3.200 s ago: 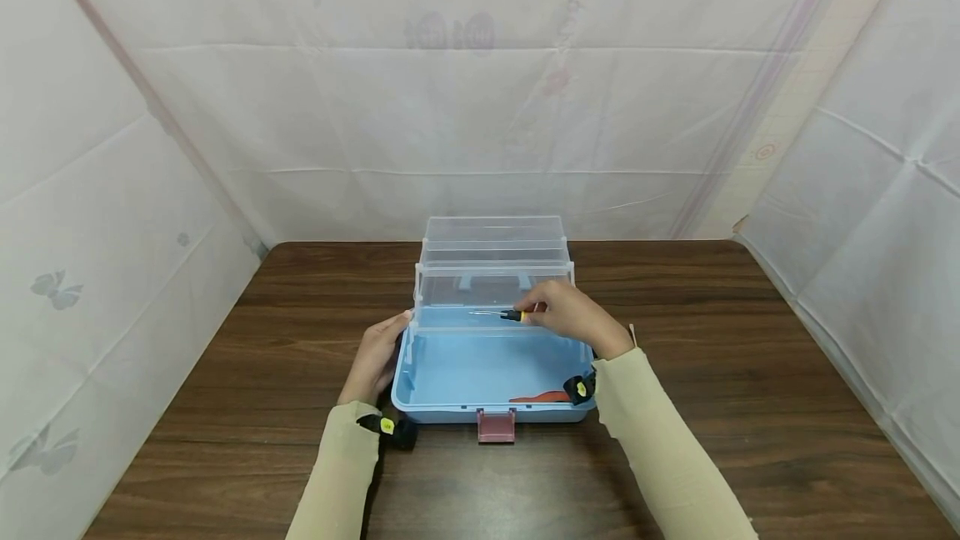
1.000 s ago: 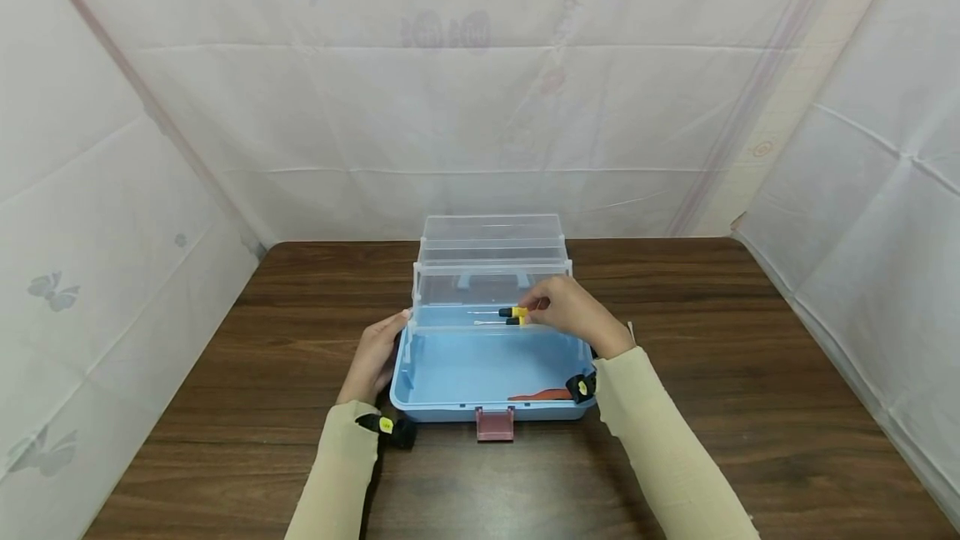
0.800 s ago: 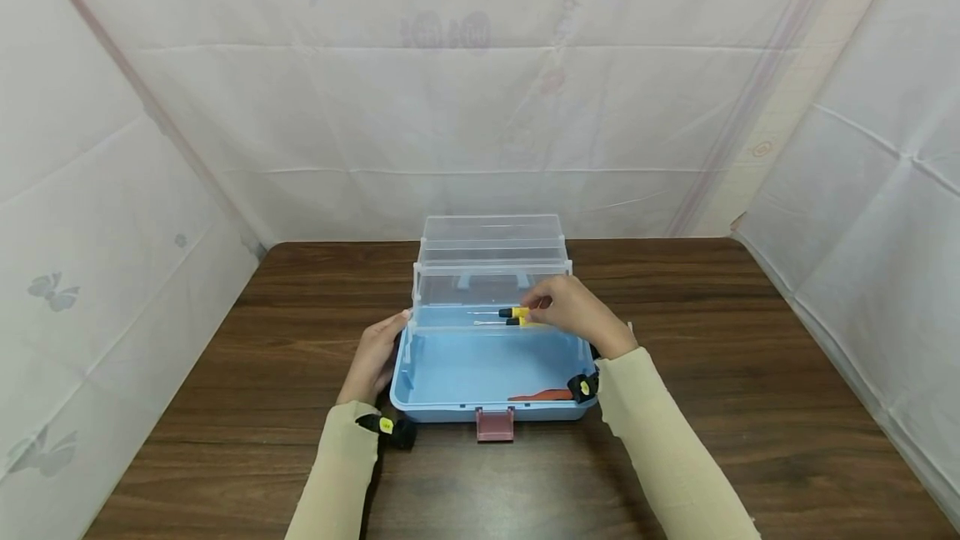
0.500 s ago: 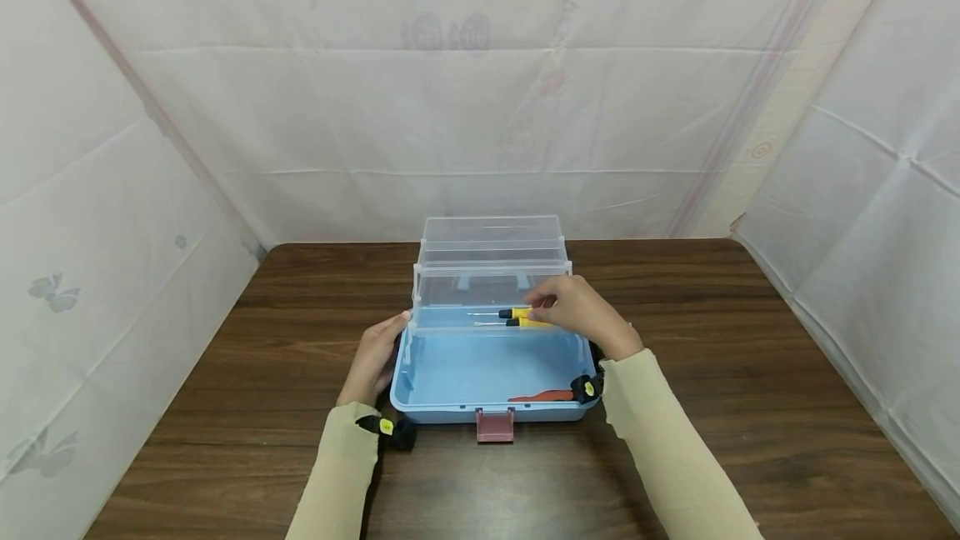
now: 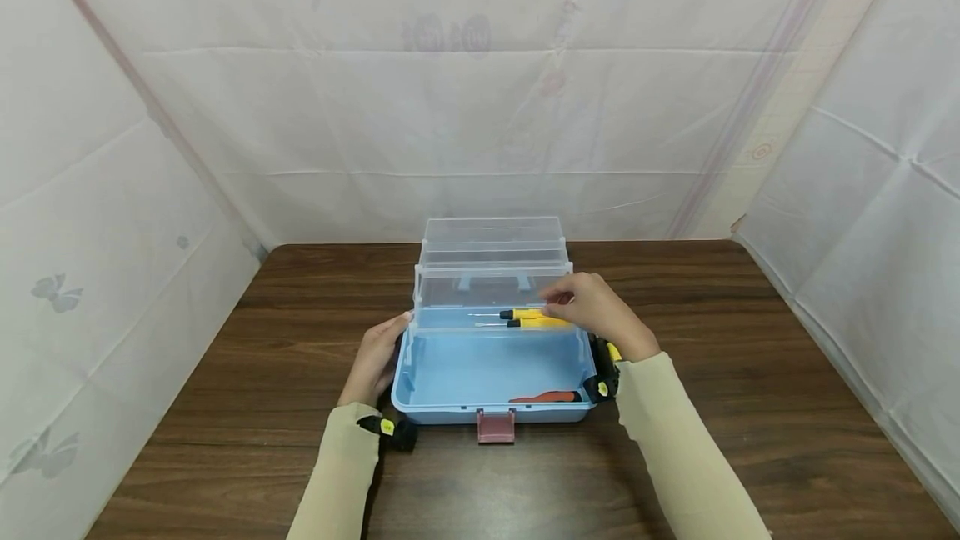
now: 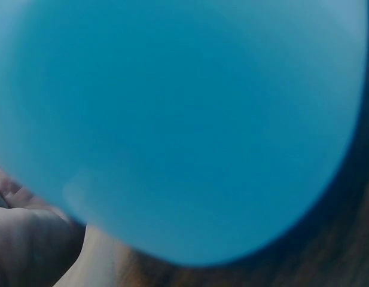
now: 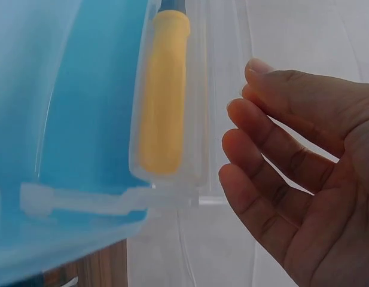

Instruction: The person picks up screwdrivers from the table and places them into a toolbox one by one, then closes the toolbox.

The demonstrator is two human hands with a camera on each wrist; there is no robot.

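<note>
Two screwdrivers (image 5: 528,319) in clear tray (image 5: 450,323)

Count: one open toolbox (image 5: 487,373); two yellow-handled screwdrivers (image 5: 528,318) at its 12 o'clock side; one red tool (image 5: 546,397) at 5 o'clock.

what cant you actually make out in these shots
- Left wrist view: a blurred blue wall of the toolbox fills the frame; only a corner of the left hand shows.
- Right wrist view: the yellow-handled screwdriver has its shaft cut off by the top edge.
- Head view: the red tool is too small to identify.
</note>
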